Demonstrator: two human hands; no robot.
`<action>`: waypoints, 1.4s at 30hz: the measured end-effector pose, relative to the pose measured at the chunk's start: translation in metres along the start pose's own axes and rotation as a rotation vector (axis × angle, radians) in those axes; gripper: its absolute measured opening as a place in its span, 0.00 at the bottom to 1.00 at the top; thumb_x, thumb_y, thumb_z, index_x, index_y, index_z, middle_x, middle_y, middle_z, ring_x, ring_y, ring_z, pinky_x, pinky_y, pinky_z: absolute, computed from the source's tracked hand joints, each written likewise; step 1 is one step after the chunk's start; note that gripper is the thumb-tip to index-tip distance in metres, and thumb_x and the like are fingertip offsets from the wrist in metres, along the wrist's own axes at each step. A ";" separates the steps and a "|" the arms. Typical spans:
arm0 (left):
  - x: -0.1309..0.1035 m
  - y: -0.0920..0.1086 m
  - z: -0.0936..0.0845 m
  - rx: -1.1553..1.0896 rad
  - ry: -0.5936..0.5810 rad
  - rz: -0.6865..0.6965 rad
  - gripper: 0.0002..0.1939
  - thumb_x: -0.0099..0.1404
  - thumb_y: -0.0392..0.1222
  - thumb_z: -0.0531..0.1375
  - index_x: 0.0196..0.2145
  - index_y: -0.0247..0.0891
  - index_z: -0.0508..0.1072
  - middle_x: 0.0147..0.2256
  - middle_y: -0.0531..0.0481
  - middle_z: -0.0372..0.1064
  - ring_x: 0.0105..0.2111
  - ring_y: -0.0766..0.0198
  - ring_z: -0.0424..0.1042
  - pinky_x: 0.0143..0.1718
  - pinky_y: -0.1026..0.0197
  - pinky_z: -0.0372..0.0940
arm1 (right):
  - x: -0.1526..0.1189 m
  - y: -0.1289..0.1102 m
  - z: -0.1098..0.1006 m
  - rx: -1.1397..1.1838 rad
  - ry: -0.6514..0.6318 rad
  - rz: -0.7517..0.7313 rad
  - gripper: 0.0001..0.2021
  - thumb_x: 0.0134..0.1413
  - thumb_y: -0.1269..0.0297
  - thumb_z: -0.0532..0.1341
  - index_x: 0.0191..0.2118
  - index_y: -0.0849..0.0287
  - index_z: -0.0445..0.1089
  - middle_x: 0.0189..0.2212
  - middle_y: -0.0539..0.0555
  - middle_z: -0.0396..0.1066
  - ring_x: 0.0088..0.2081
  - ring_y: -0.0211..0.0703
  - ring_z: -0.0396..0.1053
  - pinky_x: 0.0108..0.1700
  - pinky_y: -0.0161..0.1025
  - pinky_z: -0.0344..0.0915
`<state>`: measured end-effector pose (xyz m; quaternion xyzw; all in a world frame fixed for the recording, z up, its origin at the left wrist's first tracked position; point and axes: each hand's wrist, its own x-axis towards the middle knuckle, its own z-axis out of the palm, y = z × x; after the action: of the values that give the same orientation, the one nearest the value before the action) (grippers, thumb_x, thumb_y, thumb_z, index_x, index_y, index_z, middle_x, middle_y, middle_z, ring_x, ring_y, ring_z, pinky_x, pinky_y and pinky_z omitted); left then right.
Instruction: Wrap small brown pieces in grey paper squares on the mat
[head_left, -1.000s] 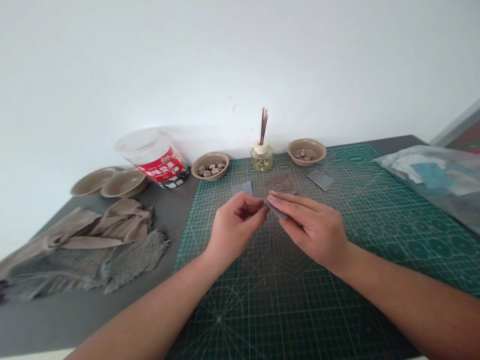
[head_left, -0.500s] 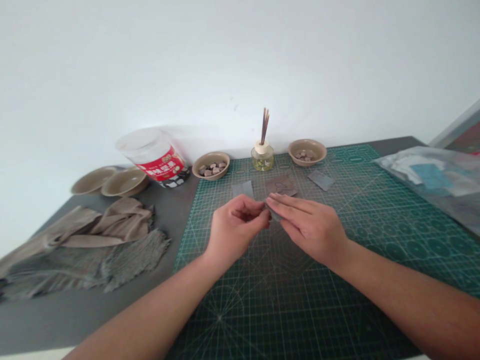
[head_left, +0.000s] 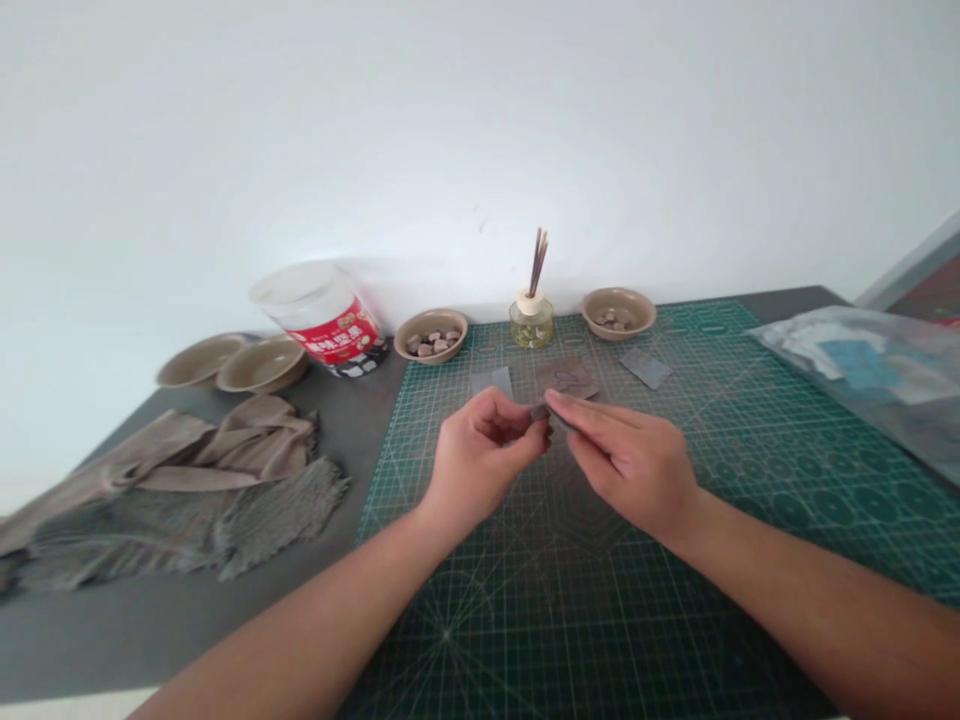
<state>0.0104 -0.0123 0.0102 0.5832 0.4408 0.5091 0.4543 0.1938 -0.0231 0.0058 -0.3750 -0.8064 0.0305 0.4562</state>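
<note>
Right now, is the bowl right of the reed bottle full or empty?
Neither: the bowl holds a few stones, with much of its inside bare.

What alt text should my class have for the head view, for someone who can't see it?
A person's left hand pinches a small dark object, and their right hand holds a thin grey piece beside it, above a green cutting mat. Behind, a reed diffuser stands between two bowls of stones; crumpled cloth lies at left.
</note>
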 end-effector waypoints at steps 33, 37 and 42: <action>0.019 -0.004 -0.012 0.045 -0.290 -0.197 0.12 0.61 0.45 0.66 0.29 0.36 0.68 0.22 0.57 0.62 0.22 0.70 0.61 0.23 0.67 0.53 | 0.009 0.019 -0.001 0.319 -0.304 0.236 0.21 0.54 0.70 0.66 0.54 0.54 0.70 0.44 0.53 0.72 0.39 0.41 0.70 0.42 0.39 0.69; 0.017 -0.001 -0.012 0.140 -0.428 -0.182 0.12 0.64 0.46 0.62 0.30 0.37 0.67 0.22 0.56 0.63 0.23 0.69 0.62 0.25 0.65 0.56 | 0.008 0.016 -0.005 0.301 -0.316 0.167 0.13 0.55 0.71 0.66 0.47 0.55 0.74 0.40 0.51 0.74 0.40 0.42 0.71 0.43 0.39 0.68; 0.017 0.004 -0.021 0.687 -0.503 0.121 0.07 0.64 0.44 0.61 0.38 0.38 0.71 0.32 0.51 0.68 0.33 0.61 0.67 0.34 0.60 0.61 | 0.006 0.023 -0.007 0.154 -0.462 0.156 0.07 0.55 0.67 0.67 0.41 0.57 0.77 0.38 0.53 0.74 0.43 0.46 0.71 0.47 0.42 0.66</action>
<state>-0.0090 0.0053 0.0187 0.8314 0.4252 0.2004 0.2963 0.2099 -0.0048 0.0053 -0.3832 -0.8533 0.2118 0.2831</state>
